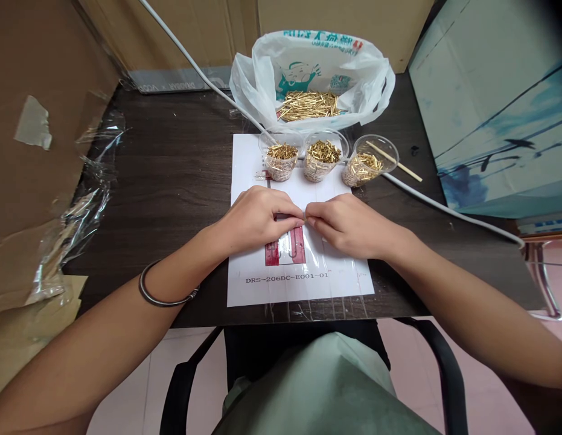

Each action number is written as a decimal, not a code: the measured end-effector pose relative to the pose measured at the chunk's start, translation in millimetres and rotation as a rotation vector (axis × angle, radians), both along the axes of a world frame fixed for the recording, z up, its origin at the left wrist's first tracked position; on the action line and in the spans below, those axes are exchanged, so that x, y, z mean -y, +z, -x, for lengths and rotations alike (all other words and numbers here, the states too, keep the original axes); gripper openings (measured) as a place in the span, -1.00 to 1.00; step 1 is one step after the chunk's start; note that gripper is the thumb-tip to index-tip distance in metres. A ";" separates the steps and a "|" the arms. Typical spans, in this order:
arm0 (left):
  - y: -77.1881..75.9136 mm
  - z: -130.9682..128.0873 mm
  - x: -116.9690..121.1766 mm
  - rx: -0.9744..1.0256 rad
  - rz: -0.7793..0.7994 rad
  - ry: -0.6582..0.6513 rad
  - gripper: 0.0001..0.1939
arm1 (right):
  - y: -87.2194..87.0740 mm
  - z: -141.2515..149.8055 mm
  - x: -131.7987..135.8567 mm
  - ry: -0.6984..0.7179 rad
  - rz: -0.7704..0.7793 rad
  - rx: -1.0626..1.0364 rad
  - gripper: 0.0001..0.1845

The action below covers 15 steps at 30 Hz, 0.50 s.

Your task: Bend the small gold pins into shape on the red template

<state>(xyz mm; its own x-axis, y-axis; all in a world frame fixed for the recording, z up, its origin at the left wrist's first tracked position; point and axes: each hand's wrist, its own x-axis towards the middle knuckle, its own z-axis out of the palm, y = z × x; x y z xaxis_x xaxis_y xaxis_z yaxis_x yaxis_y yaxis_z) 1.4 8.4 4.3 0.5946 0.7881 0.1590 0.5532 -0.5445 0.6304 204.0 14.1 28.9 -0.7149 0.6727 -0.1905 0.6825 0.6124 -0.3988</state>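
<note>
My left hand (267, 219) and my right hand (348, 225) meet fingertip to fingertip over a white printed sheet (258, 293). Both are closed in a pinch. Whatever sits between the fingertips is too small or too hidden to make out. Just beyond my hands stand three clear plastic cups holding small brass-coloured metal pieces: a left cup (281, 172), a middle cup (317, 172) and a right cup (360, 175), which looks tilted. A red picture (287, 257) on the sheet is partly covered by my left hand.
Behind the cups, a white plastic bag (253, 90) lies open with many brass-coloured pins (310, 106) inside. A thin wooden stick (405, 169) rests by the right cup. A white cable (462, 212) crosses the dark table (172, 163). Cardboard (45, 151) walls the left side.
</note>
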 end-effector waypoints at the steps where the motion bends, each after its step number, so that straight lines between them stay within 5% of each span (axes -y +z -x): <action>1: 0.2 -0.1 0.1 -0.001 0.002 0.002 -0.84 | -0.3 0.1 0.4 -0.003 -0.010 0.003 -0.72; 15: 3.5 -1.0 0.7 0.011 0.032 0.063 -0.85 | -2.8 1.9 2.9 -0.087 -0.009 -0.087 -0.73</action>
<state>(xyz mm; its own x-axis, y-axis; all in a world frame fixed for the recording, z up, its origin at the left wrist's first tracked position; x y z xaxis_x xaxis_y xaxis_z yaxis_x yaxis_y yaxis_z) 2.4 7.8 7.8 0.5422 0.8285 0.1396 0.5782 -0.4885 0.6535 202.1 11.2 26.1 -0.6675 0.7343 -0.1237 0.6961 0.5564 -0.4537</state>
